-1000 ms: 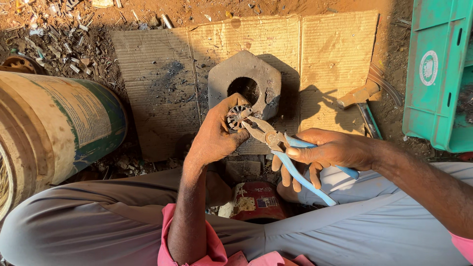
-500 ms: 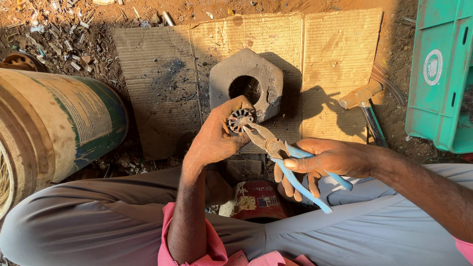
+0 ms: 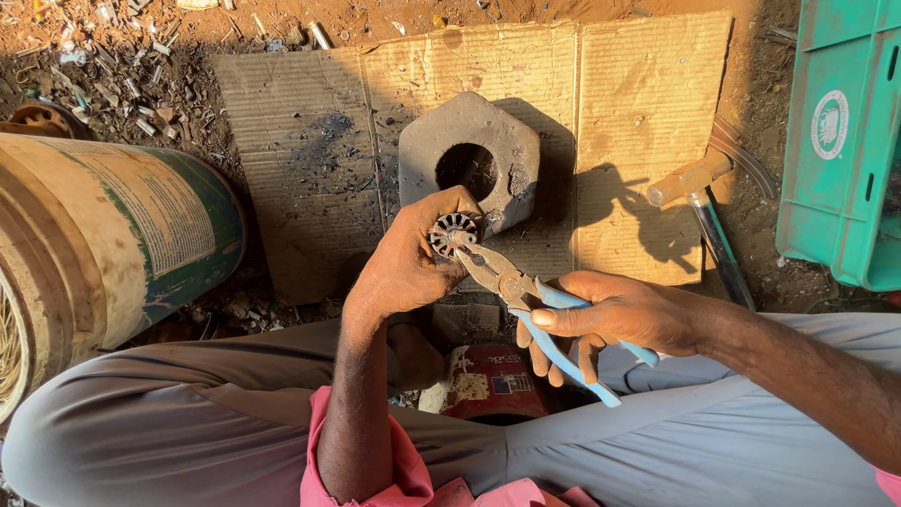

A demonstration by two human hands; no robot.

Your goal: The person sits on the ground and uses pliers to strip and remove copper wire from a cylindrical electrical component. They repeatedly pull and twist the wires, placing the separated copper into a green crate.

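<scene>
My left hand [image 3: 405,265] grips a small round slotted metal motor core [image 3: 453,232], held up in front of me. My right hand [image 3: 615,314] is closed on the blue handles of a pair of pliers [image 3: 526,299]. The plier jaws touch the core's lower right edge. Both hands hover above a large hexagonal metal block [image 3: 469,160] with a round hole, which lies on flattened cardboard [image 3: 619,141] on the dirt.
A big drum [image 3: 103,244] lies on its side at the left. A hammer [image 3: 699,202] rests on the cardboard's right edge. A green plastic crate [image 3: 845,141] stands at the right. A small red tin [image 3: 493,380] sits between my legs. Metal scraps litter the dirt at the top left.
The hands have stayed almost in place; the plier handles have shifted slightly in my right hand while the jaws stay at the core.
</scene>
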